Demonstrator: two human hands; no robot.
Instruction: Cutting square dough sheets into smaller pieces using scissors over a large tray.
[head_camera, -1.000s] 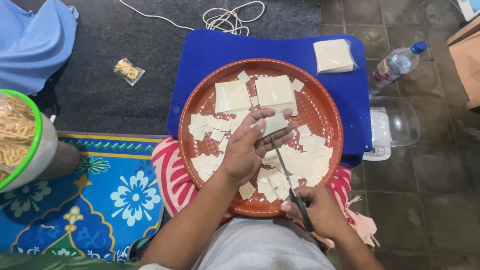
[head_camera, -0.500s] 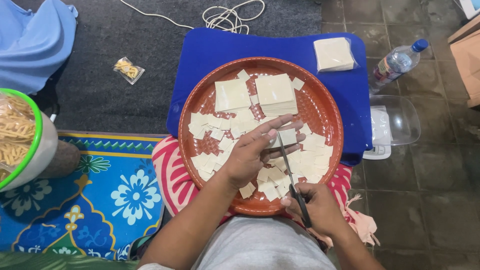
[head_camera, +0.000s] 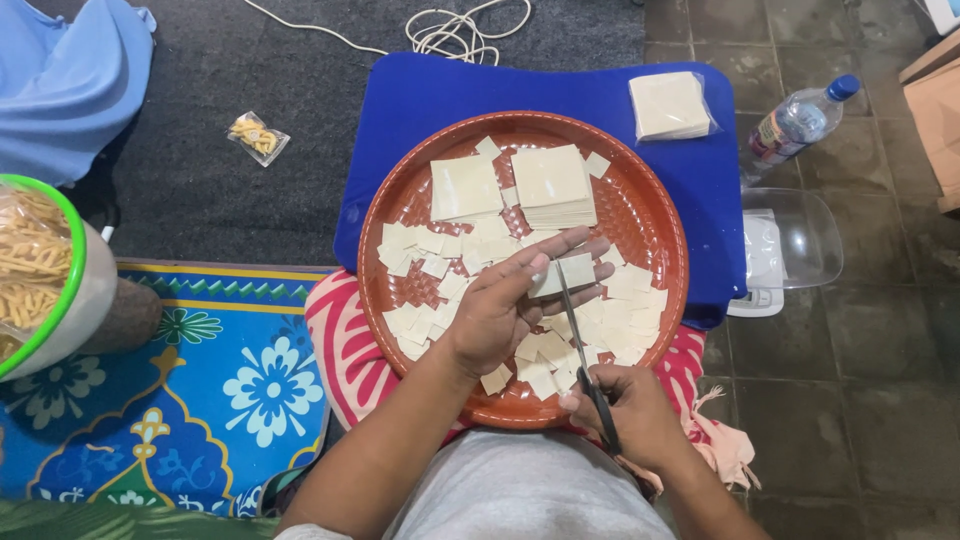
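Your left hand (head_camera: 497, 310) pinches a pale, thin square sheet (head_camera: 562, 275) over the round red tray (head_camera: 660, 225); your right hand (head_camera: 625, 415) clenches black-handled scissors (head_camera: 578, 345), blades slicing it.

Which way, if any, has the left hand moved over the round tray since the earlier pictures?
Yes. The left hand has shifted slightly toward the near rim of the round tray, which stayed put.
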